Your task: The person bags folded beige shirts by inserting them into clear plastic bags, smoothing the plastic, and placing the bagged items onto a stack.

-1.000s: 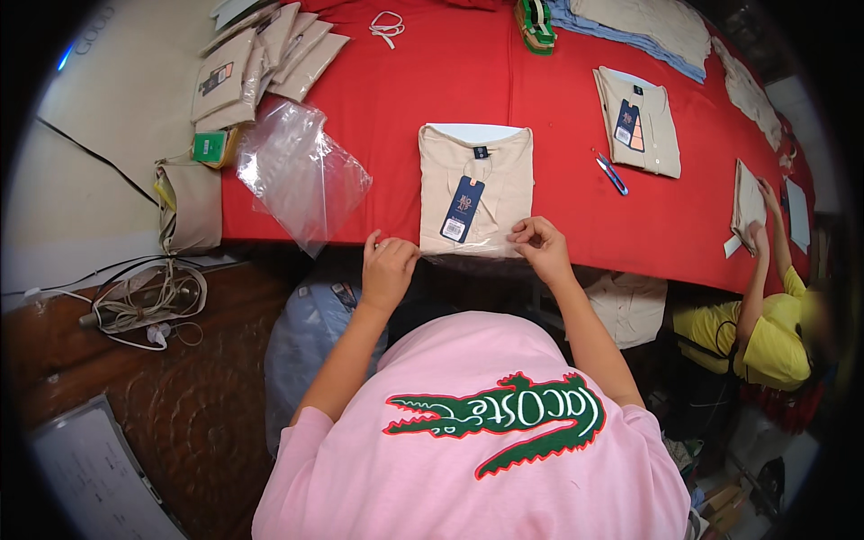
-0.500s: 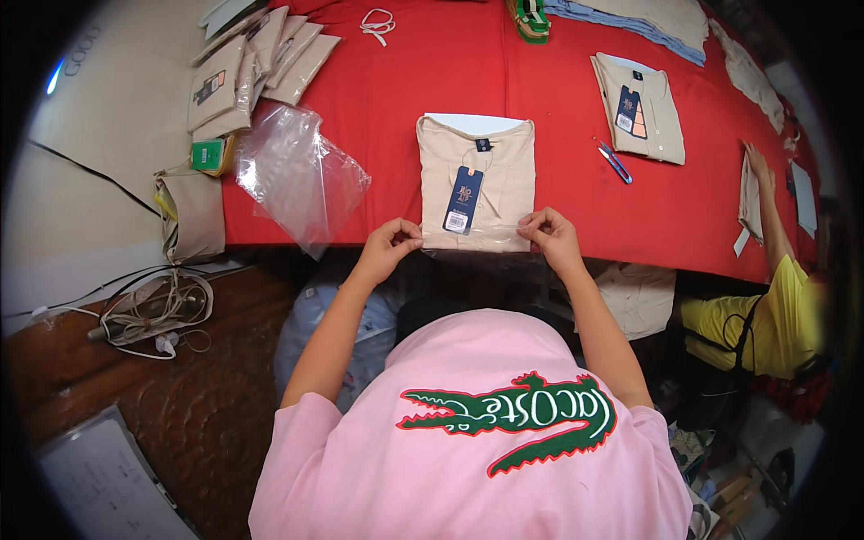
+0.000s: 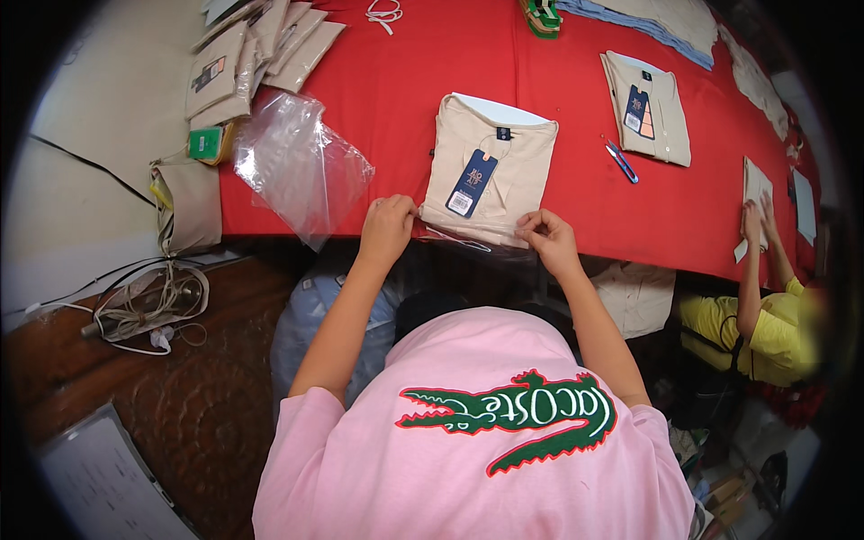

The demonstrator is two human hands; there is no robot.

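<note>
The person's left hand (image 3: pixel 387 229) lay at the lower left corner of a folded beige button-front shirt (image 3: pixel 448 166), its fingers curled together against the film there; whether thumb and fingertip actually gripped could not be told. The right hand (image 3: pixel 551 241) pinched the edge of a clear plastic bag (image 3: pixel 490 237) between thumb and finger at the shirt's lower right corner. The shirt sat in the middle of the frame, slightly tilted, its lower end at the near edge of a red cloth-covered table (image 3: pixel 405 90).

Bagging seemed barely begun: the film appeared to cover only the lower end, while the collar, the white card insert (image 3: pixel 508 112) and the dark blue hang tag (image 3: pixel 472 184) were outside it. Most of the shirt appeared left to cover. A second folded beige shirt (image 3: pixel 666 117) at upper right looked unbagged, near blue-handled thread snips (image 3: pixel 621 164); at upper left were a pile of beige garments in glossy wrappers (image 3: pixel 216 81) and loose clear plastic bags (image 3: pixel 292 166).

Compared with half a second earlier, the shirt had turned clockwise, its collar end swinging rightward, and the left hand had moved farther up the frame. At far right, a co-worker's two hands (image 3: pixel 752 221) showed at a beige garment, where one had shown.
</note>
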